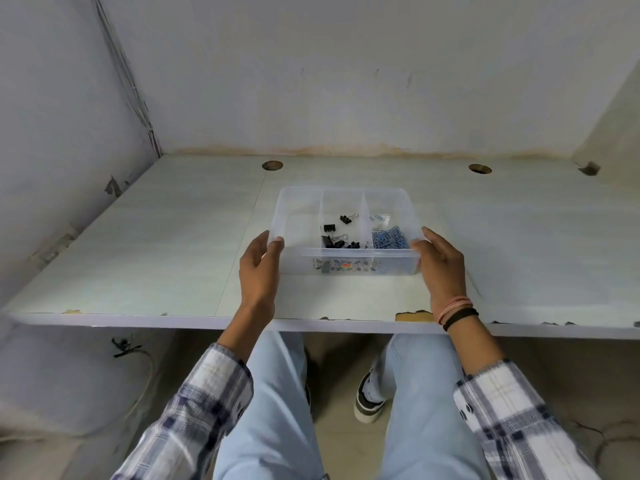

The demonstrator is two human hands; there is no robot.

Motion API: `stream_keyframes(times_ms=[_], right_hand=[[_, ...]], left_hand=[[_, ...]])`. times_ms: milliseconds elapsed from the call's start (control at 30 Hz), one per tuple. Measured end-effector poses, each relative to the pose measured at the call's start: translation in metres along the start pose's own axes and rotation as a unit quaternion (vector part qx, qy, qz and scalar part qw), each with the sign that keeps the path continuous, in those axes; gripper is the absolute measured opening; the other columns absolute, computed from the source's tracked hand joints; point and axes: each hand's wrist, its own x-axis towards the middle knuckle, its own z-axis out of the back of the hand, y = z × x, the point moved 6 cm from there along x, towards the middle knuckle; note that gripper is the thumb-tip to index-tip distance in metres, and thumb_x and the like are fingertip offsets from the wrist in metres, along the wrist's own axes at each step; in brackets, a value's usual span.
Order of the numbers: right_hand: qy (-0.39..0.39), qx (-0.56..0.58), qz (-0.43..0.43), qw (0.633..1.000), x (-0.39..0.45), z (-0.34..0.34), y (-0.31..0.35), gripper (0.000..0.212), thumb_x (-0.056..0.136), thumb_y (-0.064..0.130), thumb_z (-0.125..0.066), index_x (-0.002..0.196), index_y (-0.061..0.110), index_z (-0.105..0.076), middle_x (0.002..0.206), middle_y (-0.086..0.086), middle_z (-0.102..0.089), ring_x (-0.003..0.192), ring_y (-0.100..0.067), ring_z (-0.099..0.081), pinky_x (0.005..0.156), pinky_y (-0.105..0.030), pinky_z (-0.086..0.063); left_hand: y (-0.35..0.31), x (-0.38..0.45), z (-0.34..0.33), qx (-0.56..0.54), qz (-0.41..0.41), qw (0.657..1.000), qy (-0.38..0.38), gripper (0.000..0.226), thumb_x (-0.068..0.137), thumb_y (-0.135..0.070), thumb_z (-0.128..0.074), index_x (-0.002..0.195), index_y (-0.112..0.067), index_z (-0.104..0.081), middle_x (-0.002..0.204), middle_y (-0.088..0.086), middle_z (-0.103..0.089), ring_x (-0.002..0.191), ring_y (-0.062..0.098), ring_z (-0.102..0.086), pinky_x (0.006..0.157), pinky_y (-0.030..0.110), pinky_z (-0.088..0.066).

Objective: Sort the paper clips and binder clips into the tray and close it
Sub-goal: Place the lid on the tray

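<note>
Gripping the clear tray (298,216) at both near corners: left hand (259,268), right hand (441,263); binder clips (334,233) middle, paper clips (389,237) right.

Binder clips (334,233) — count too small to tell; tray (298,216) label print unreadable; left hand (259,268) fingertips hidden behind tray wall.

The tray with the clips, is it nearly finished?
Nearly. The black binder clips sit in the middle compartment and the blue paper clips in the right one; no loose ones show on the table. The left hand and right hand hold the tray at its sides. Closing is left; no lid shows.
</note>
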Motion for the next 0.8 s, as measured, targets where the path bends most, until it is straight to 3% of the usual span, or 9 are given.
stream_keyframes(times_ms=[100, 200, 300, 400, 467, 533, 600, 700, 800], right_hand=[[0.001, -0.011, 0.010, 1.000, -0.007, 0.003, -0.001, 0.042, 0.094, 0.022, -0.060, 0.136, 0.017, -0.060, 0.143, -0.002, -0.056, 0.128, -0.020, -0.053, 0.110, -0.042, -0.044], [0.007, -0.018, 0.015, 1.000, -0.008, 0.005, -0.002, 0.044, 0.093, 0.025, -0.062, 0.136, 0.018, -0.060, 0.143, -0.002, -0.057, 0.128, -0.020, -0.054, 0.109, -0.045, -0.045], [0.020, -0.026, 0.018, 0.999, -0.005, 0.007, -0.001, 0.043, 0.092, 0.029, -0.063, 0.133, 0.018, -0.062, 0.137, -0.001, -0.061, 0.124, -0.019, -0.058, 0.108, -0.044, -0.047], [0.003, -0.036, 0.038, 0.999, 0.003, 0.013, 0.001, 0.018, 0.092, 0.038, -0.062, 0.102, 0.027, -0.073, 0.106, 0.001, -0.072, 0.098, -0.019, -0.067, 0.097, -0.048, -0.054], [-0.040, -0.106, 0.067, 0.991, 0.013, 0.027, 0.002, 0.015, 0.093, 0.028, -0.060, 0.094, 0.021, -0.073, 0.099, -0.006, -0.074, 0.092, -0.025, -0.069, 0.093, -0.047, -0.056], [-0.069, -0.242, 0.092, 0.963, 0.028, 0.042, 0.000, 0.023, 0.093, 0.012, -0.059, 0.110, 0.006, -0.072, 0.111, -0.016, -0.072, 0.101, -0.033, -0.067, 0.096, -0.041, -0.053], [-0.073, -0.374, 0.076, 0.921, 0.040, 0.051, -0.007, 0.030, 0.092, 0.011, -0.060, 0.119, 0.000, -0.066, 0.117, -0.022, -0.067, 0.110, -0.041, -0.060, 0.095, -0.046, -0.050], [-0.081, -0.505, 0.036, 0.859, 0.044, 0.055, -0.014, 0.023, 0.093, 0.015, -0.058, 0.108, -0.002, -0.065, 0.112, -0.026, -0.061, 0.110, -0.045, -0.053, 0.088, -0.052, -0.047], [-0.083, -0.537, 0.035, 0.839, 0.046, 0.055, -0.016, 0.017, 0.092, 0.010, -0.059, 0.100, -0.004, -0.064, 0.105, -0.027, -0.060, 0.103, -0.045, -0.056, 0.086, -0.051, -0.047]], left_hand=[[0.000, -0.011, 0.003, -0.011, -0.011, 1.000, -0.005, 0.057, 0.092, -0.050, -0.062, 0.142, -0.023, -0.056, 0.133, 0.003, -0.066, 0.117, 0.027, -0.064, 0.102, 0.051, -0.053], [-0.003, -0.015, 0.000, -0.030, -0.025, 0.999, -0.008, 0.045, 0.097, -0.040, -0.062, 0.136, -0.018, -0.061, 0.127, 0.005, -0.069, 0.109, 0.021, -0.066, 0.098, 0.039, -0.053], [-0.005, -0.013, -0.001, -0.036, -0.022, 0.999, -0.014, 0.039, 0.097, -0.037, -0.063, 0.130, -0.018, -0.063, 0.123, 0.004, -0.070, 0.110, 0.023, -0.065, 0.100, 0.042, -0.052], [-0.006, -0.013, 0.002, -0.033, -0.035, 0.997, -0.055, 0.047, 0.097, -0.037, -0.064, 0.138, -0.016, -0.060, 0.136, 0.004, -0.064, 0.124, 0.021, -0.060, 0.105, 0.034, -0.048], [-0.013, -0.017, 0.005, -0.026, -0.082, 0.991, -0.104, 0.043, 0.097, -0.033, -0.063, 0.137, -0.018, -0.060, 0.141, 0.002, -0.061, 0.129, 0.015, -0.056, 0.109, 0.029, -0.044], [-0.026, -0.022, 0.004, -0.017, -0.155, 0.979, -0.130, 0.036, 0.096, -0.027, -0.062, 0.131, -0.019, -0.064, 0.137, -0.001, -0.061, 0.126, 0.008, -0.056, 0.107, 0.019, -0.044], [-0.037, -0.024, -0.002, 0.000, -0.223, 0.966, -0.131, 0.031, 0.096, -0.022, -0.062, 0.126, -0.017, -0.066, 0.135, -0.001, -0.062, 0.126, 0.010, -0.057, 0.101, 0.013, -0.045], [-0.046, -0.024, -0.013, 0.022, -0.281, 0.952, -0.121, 0.028, 0.096, -0.018, -0.062, 0.124, -0.015, -0.068, 0.133, 0.000, -0.062, 0.127, 0.014, -0.058, 0.108, 0.032, -0.048], [-0.049, -0.027, -0.026, 0.023, -0.298, 0.949, -0.105, 0.027, 0.096, -0.014, -0.062, 0.122, -0.013, -0.070, 0.131, 0.002, -0.063, 0.126, 0.015, -0.059, 0.108, 0.041, -0.049]])
